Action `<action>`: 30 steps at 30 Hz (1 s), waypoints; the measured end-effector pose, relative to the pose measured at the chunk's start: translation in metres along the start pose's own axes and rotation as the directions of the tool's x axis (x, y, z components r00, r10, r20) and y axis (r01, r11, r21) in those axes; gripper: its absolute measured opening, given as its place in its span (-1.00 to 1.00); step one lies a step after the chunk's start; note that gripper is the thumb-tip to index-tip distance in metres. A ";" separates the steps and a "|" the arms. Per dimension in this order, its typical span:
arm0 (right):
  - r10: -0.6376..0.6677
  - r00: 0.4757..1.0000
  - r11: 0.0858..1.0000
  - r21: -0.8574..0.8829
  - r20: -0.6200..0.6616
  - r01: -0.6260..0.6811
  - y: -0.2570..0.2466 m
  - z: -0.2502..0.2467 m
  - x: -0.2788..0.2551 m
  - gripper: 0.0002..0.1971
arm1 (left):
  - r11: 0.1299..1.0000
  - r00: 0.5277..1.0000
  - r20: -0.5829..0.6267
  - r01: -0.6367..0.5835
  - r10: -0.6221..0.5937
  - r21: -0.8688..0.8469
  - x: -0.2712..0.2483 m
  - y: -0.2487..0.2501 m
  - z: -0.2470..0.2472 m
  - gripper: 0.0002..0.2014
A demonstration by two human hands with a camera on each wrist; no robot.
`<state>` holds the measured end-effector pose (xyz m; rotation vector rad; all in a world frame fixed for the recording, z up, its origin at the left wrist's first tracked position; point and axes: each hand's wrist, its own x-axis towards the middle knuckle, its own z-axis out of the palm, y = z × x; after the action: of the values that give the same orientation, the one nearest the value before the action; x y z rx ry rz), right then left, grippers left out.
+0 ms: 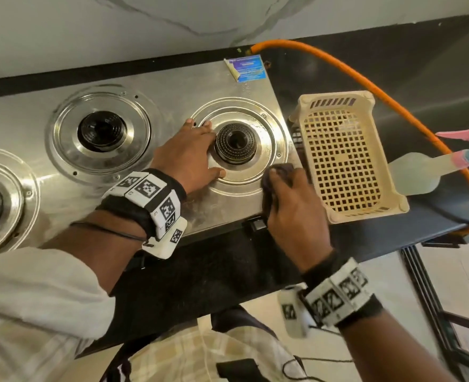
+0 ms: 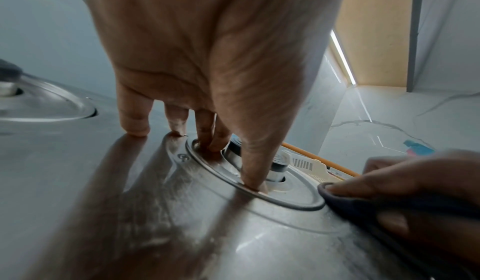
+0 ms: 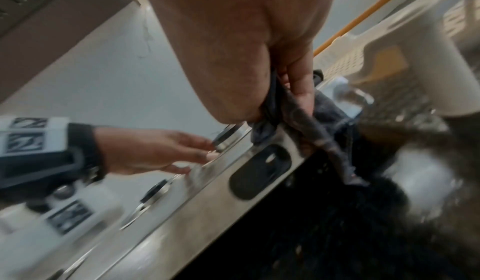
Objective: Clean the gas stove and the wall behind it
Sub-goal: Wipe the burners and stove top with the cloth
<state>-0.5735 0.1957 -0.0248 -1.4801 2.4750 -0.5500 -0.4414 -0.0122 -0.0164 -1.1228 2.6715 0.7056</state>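
Note:
The stainless steel gas stove (image 1: 172, 86) lies on a black counter, below a pale marble wall (image 1: 145, 20). My left hand (image 1: 192, 155) rests flat on the ring around the right burner (image 1: 235, 143), fingers spread and straight; in the left wrist view its fingertips (image 2: 135, 128) press on the steel. My right hand (image 1: 291, 199) grips a dark cloth (image 1: 278, 172) at the stove's front right corner. The right wrist view shows that cloth (image 3: 311, 124) bunched in my fingers and draped over the stove's front edge (image 3: 207, 194).
A cream plastic basket (image 1: 346, 155) stands just right of the stove, close to my right hand. An orange gas hose (image 1: 365, 78) loops behind and around it. A spray bottle (image 1: 431, 166) lies at the far right. Two more burners (image 1: 102, 130) sit to the left.

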 end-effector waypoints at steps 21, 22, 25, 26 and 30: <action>0.059 0.998 0.994 -0.090 -0.029 -0.061 0.008 -0.001 0.001 -0.61 | 0.998 0.999 -0.010 -0.049 0.049 -0.039 -0.011 -0.004 -0.003 -0.17; 0.041 0.999 0.995 -0.085 -0.020 -0.042 0.002 0.002 -0.001 -0.61 | 0.996 0.998 -0.028 -0.057 0.056 -0.064 -0.015 -0.005 -0.002 -0.17; -0.024 1.000 0.999 -0.045 0.014 0.025 -0.018 0.009 -0.013 -0.57 | 0.989 0.992 -0.105 -0.077 0.063 -0.129 -0.032 -0.014 0.001 -0.15; -0.056 0.998 0.998 -0.030 0.030 0.057 -0.027 0.013 -0.017 -0.56 | 0.989 0.992 -0.112 -0.077 0.063 -0.127 -0.038 -0.020 0.002 -0.14; -0.176 0.977 0.983 -0.033 0.120 0.181 -0.057 0.025 -0.019 -0.55 | 0.998 0.999 -0.038 -0.013 0.011 -0.062 -0.068 -0.041 0.002 0.05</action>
<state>-0.5093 0.1827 -0.0240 -1.7116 2.2940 -0.4286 -0.3644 0.0068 -0.0119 -1.1471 2.7075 0.7830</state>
